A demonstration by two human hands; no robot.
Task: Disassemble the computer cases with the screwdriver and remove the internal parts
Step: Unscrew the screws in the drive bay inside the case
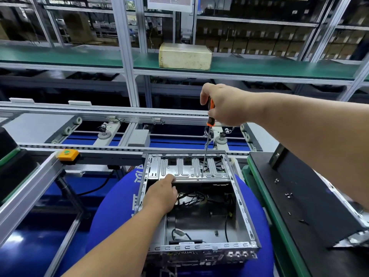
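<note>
An open silver computer case (pixel 242 206) lies on a round blue cushion (pixel 111 208) in front of me. Its far half is covered by a ribbed metal drive bracket (pixel 183 168); black cables (pixel 191 197) lie inside below it. My right hand (pixel 225 104) is shut on an orange-and-black screwdriver (pixel 210 114), held upright, its long shaft reaching down with the tip on the bracket's near edge at the right. My left hand (pixel 161 194) rests inside the case at the left, fingers curled over the bracket's near edge.
A removed black side panel (pixel 299 196) lies at the right with a few loose screws (pixel 288 194) on it. A conveyor rail with an orange button box (pixel 67 154) runs behind the case. A yellowed box (pixel 185 55) sits on the green shelf above.
</note>
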